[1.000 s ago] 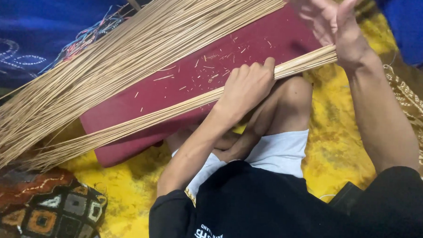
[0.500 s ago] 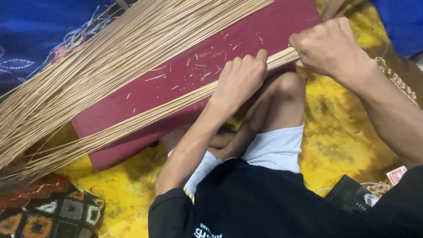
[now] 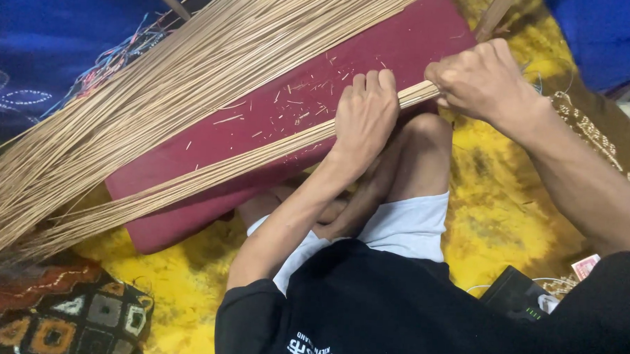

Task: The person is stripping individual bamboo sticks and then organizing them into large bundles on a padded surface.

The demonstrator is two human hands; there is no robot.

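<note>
Gripping a thin bundle of pale sticks (image 3: 210, 177) laid across a maroon cushion (image 3: 310, 107), both hands work at its near edge.

On the cushion's near edge the left hand (image 3: 364, 116) presses curled fingers over the bundle, while the right hand (image 3: 480, 79), just off the cushion's right end, is clenched round the bundle's tip. A far larger heap of sticks (image 3: 157, 88) fans over the cushion's far side. Below the cushion lie a yellow cloth (image 3: 509, 212) and a patterned mat (image 3: 59, 314); a bent knee (image 3: 428, 132) sits against the cushion.
</note>
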